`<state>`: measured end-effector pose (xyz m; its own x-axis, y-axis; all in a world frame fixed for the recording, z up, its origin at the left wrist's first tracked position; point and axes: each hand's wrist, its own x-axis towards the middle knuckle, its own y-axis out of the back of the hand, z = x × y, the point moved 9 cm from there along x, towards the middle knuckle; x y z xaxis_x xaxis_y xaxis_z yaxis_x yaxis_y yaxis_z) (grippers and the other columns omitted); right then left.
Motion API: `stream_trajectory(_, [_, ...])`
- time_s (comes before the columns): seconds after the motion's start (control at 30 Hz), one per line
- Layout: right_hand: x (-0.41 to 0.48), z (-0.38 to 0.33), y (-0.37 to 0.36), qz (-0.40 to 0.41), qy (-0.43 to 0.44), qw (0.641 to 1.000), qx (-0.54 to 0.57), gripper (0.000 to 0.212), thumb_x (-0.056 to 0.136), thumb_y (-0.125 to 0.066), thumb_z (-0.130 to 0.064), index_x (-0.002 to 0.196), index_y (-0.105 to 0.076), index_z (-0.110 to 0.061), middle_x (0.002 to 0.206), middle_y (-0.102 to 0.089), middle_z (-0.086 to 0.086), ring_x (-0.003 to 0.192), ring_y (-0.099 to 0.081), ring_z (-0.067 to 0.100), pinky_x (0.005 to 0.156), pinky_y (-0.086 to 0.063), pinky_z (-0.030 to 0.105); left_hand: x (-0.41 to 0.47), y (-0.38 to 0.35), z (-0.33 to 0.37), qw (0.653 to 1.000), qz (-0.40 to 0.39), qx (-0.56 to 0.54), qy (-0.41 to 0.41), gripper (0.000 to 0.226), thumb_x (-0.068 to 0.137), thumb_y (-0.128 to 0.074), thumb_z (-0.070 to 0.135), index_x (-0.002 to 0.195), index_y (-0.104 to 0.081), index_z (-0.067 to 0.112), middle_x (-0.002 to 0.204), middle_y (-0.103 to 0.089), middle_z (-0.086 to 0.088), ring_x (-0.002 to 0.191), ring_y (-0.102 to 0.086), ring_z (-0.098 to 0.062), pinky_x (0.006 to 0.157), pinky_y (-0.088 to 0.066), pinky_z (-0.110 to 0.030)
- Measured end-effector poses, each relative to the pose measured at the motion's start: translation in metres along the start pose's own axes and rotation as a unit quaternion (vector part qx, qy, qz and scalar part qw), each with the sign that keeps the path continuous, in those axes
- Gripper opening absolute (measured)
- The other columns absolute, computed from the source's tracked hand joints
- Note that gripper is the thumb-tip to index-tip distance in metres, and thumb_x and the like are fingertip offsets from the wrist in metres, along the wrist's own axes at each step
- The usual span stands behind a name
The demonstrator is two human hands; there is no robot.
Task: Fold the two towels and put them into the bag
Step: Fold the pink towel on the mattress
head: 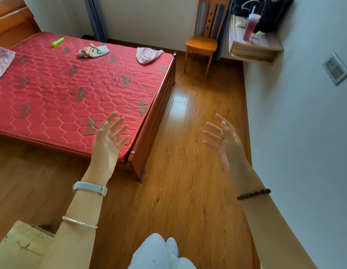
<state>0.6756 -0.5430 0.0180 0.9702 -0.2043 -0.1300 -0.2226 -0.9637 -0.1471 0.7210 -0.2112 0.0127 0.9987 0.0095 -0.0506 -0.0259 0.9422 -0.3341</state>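
Observation:
Two crumpled towels lie at the far end of the red quilted mattress [58, 90]: a grey-green towel [93, 51] with an orange stripe, and a pale pink towel [148, 54] near the far right corner. My left hand [108, 140] is raised, palm up, over the mattress's near right corner, fingers spread and empty. My right hand [223, 140] is held up over the wooden floor, also spread and empty. Both hands are far from the towels. A black bag [271, 14] stands on the wall shelf at the top right.
A green bottle [57, 42] lies on the far side of the mattress, a flowered cloth [2, 61] at its left edge. An orange wooden chair [202, 43] stands by the far wall. A wall shelf [254, 49] carries a pink drink cup [250, 26]. Wooden floor [188, 171] runs between bed and right wall.

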Motion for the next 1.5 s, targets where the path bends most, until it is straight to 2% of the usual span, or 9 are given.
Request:
stream_trajectory(0.13, [0.041, -0.006, 0.017, 0.015, -0.007, 1.0, 0.007, 0.055, 0.077, -0.056, -0.06, 0.127, -0.051, -0.038, 0.13, -0.062, 0.0, 0.115, -0.063, 0.023, 0.092, -0.055, 0.041, 0.042, -0.019, -0.012, 1.0, -0.002, 0.003, 0.012, 0.045, 0.102, -0.039, 0.04, 0.144, -0.049, 0.026, 0.142, -0.057, -0.005, 0.13, -0.056, -0.024, 0.109, -0.043, -0.047])
stream_trajectory(0.2, [0.062, -0.007, 0.023, 0.024, -0.007, 1.0, 0.012, 0.059, 0.076, -0.057, -0.06, 0.129, -0.051, -0.036, 0.129, -0.062, 0.0, 0.115, -0.063, 0.023, 0.092, -0.055, 0.042, 0.065, -0.028, -0.019, 1.0, -0.002, -0.004, 0.019, 0.045, 0.102, -0.04, 0.039, 0.145, -0.048, 0.025, 0.141, -0.058, -0.005, 0.13, -0.056, -0.026, 0.11, -0.042, -0.048])
stream_trajectory(0.43, [0.155, -0.006, 0.033, 0.038, -0.008, 0.999, 0.011, 0.037, 0.094, -0.047, -0.047, 0.129, -0.051, -0.038, 0.129, -0.062, 0.0, 0.115, -0.062, 0.025, 0.098, -0.051, 0.049, 0.159, -0.058, -0.039, 0.999, -0.024, -0.02, 0.04, 0.046, 0.105, -0.035, 0.039, 0.148, -0.044, 0.023, 0.14, -0.059, -0.007, 0.129, -0.057, -0.026, 0.11, -0.042, -0.048])
stream_trajectory(0.6, [0.232, -0.015, 0.032, 0.042, -0.011, 0.999, 0.017, 0.039, 0.095, -0.047, -0.048, 0.131, -0.051, -0.037, 0.129, -0.062, 0.0, 0.116, -0.062, 0.025, 0.1, -0.049, 0.05, 0.24, -0.08, -0.035, 0.998, -0.031, -0.022, 0.043, 0.048, 0.104, -0.038, 0.039, 0.148, -0.044, 0.022, 0.13, -0.064, -0.001, 0.119, -0.061, -0.021, 0.1, -0.052, -0.037])
stream_trajectory(0.8, [0.309, -0.019, 0.031, 0.048, -0.023, 0.998, 0.03, 0.046, 0.088, -0.05, -0.052, 0.132, -0.052, -0.038, 0.128, -0.063, -0.001, 0.117, -0.061, 0.024, 0.101, -0.048, 0.05, 0.326, -0.101, -0.034, 0.998, -0.034, -0.014, 0.047, 0.043, 0.103, -0.039, 0.039, 0.144, -0.049, 0.025, 0.142, -0.058, -0.008, 0.119, -0.061, -0.021, 0.093, -0.055, -0.033])
stream_trajectory(1.0, [0.361, -0.018, 0.048, 0.065, -0.035, 0.997, 0.037, 0.044, 0.092, -0.049, -0.048, 0.134, -0.049, -0.034, 0.128, -0.062, 0.002, 0.117, -0.061, 0.026, 0.101, -0.048, 0.05, 0.377, -0.122, -0.047, 0.997, -0.037, 0.0, 0.063, 0.051, 0.098, -0.045, 0.043, 0.146, -0.047, 0.025, 0.139, -0.06, -0.006, 0.127, -0.058, -0.025, 0.106, -0.046, -0.043])
stream_trajectory(1.17, [0.416, -0.02, 0.07, 0.069, -0.041, 0.996, 0.029, 0.038, 0.099, -0.044, -0.043, 0.135, -0.048, -0.033, 0.129, -0.061, 0.003, 0.117, -0.061, 0.026, 0.1, -0.049, 0.049, 0.417, -0.145, -0.067, 0.997, -0.022, 0.001, 0.077, 0.045, 0.103, -0.04, 0.04, 0.146, -0.047, 0.025, 0.141, -0.059, -0.006, 0.13, -0.057, -0.026, 0.108, -0.045, -0.044])
stream_trajectory(1.3, [0.473, -0.025, 0.083, 0.05, -0.044, 0.998, 0.015, 0.04, 0.097, -0.045, -0.046, 0.135, -0.048, -0.034, 0.129, -0.062, 0.001, 0.117, -0.061, 0.025, 0.098, -0.051, 0.046, 0.457, -0.171, -0.076, 0.998, -0.006, -0.003, 0.068, 0.046, 0.104, -0.039, 0.04, 0.147, -0.046, 0.024, 0.138, -0.061, -0.004, 0.128, -0.058, -0.025, 0.105, -0.048, -0.041])
stream_trajectory(1.5, [0.569, -0.053, 0.113, 0.022, -0.035, 0.999, 0.016, 0.039, 0.098, -0.043, -0.046, 0.135, -0.048, -0.033, 0.128, -0.061, 0.001, 0.117, -0.061, 0.024, 0.098, -0.051, 0.045, 0.524, -0.223, -0.086, 0.999, 0.019, -0.007, 0.048, 0.048, 0.103, -0.039, 0.041, 0.148, -0.045, 0.023, 0.142, -0.058, -0.008, 0.131, -0.055, -0.029, 0.112, -0.04, -0.048])
